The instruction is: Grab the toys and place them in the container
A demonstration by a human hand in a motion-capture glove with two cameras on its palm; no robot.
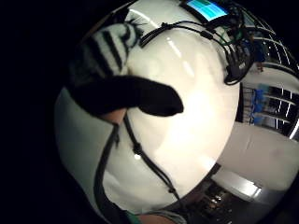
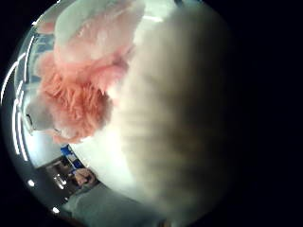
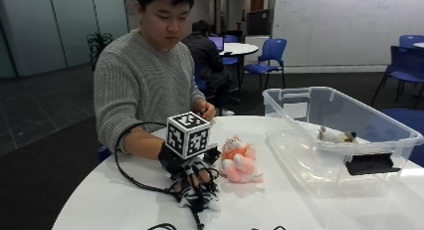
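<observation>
Person in a grey knit sweater [image 3: 136, 80] sits at the round white table [image 3: 119, 200], gloved right hand [image 3: 189, 172] lowered near the table's front edge. Under that hand is a black-and-white striped plush toy [image 3: 197, 196] lying on the tabletop — the black fingers curl down around it, so the hand is clamped on the toy. The little-finger-side palm view shows the same striped plush [image 1: 105, 46] close beside a black gloved finger [image 1: 135, 95], with white table behind. The bare hand [image 3: 205, 110] rests at the table's far edge, near the person's body.

Just beside the striped toy, to its right, a pink plush toy with an orange tuft [image 3: 237, 160] sits on the table, untouched; it fills one part of the thumb-side palm view too [image 2: 83, 80], next to a pale furry blur too close to make out.

Further right stands the clear plastic container [image 3: 391, 128], open-topped, with a black latch on its near side. Inside it lies one small white-and-brown toy [image 3: 336, 136], against the far right part of the bin floor. Pink toy and container are near each other but not touching.

No readable brand, label or writing on toys or container — nothing legible anywhere on the table.
</observation>
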